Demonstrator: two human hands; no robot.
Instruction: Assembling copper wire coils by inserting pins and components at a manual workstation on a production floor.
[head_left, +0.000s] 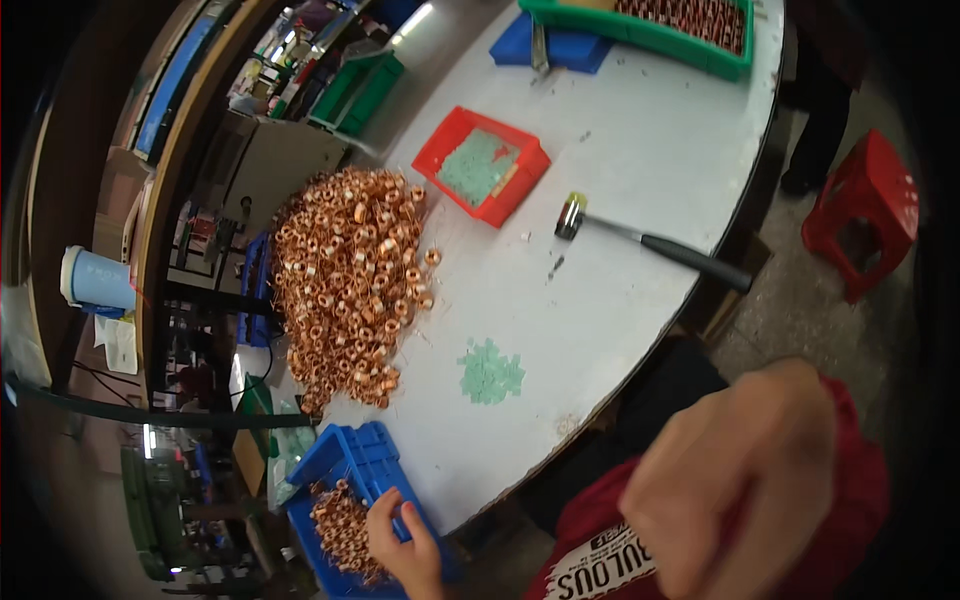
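Along the near rim of a blue plastic bin [385, 455], my left hand [400, 545] has its fingers curled over the wall, thumb apart. Copper wire coils [345, 530] lie inside that bin, which is tilted by the table's edge. My right hand [740, 475] is raised close to the camera, over my red top; its fingers are bent and blurred, and whatever they may hold is hidden. On the white table [480, 280], a big heap of copper coils [350, 270] spreads beside a small patch of pale green pieces [490, 372].
A red tray [530, 160] of pale green pieces stands farther back. A mallet [690, 258] with a black handle lies near the right edge. A green tray [640, 35] rests at the far end by a blue lid [550, 50]. A red stool [865, 215] stands on the floor.
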